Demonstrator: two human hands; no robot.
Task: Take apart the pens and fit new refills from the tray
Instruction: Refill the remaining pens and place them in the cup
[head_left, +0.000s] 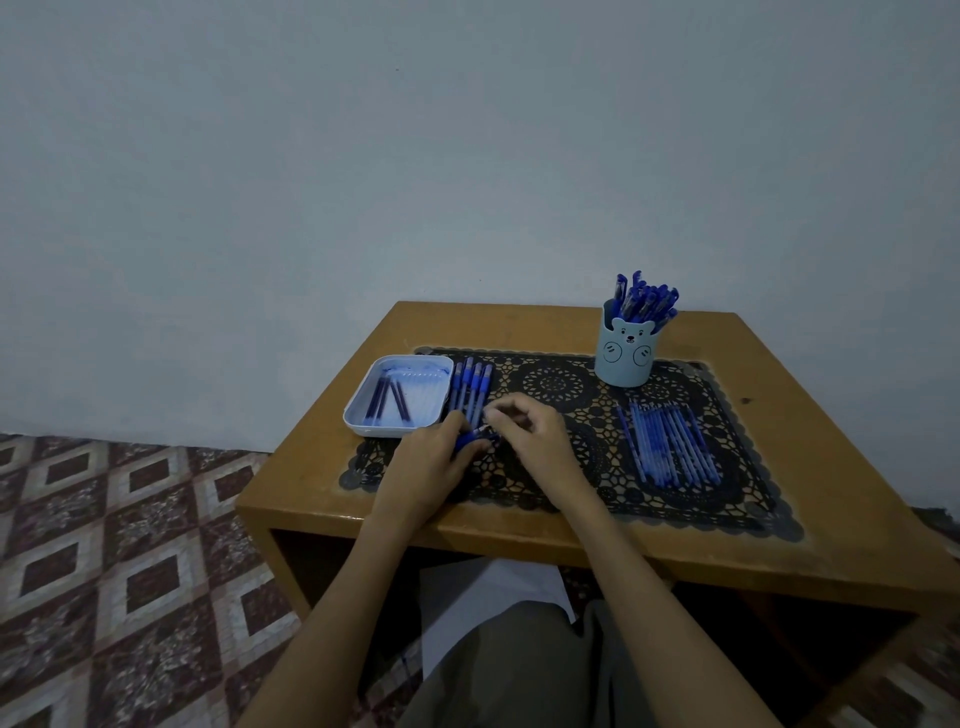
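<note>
Both hands meet over the mat (571, 415): my left hand (436, 457) grips a pen (470, 439), right hand (524, 431) pinches its tip. Light, slick, thin; I'd grip the barrel near the joint.

There is only one view, from a camera on the person's head. It looks forward and down, from above the near edge of the small wooden table (519, 540), toward the pale wall (467, 156) behind. The lens is wide: the whole tabletop, both forearms, the lap and the patterned floor (104, 545) fit inside.
</note>
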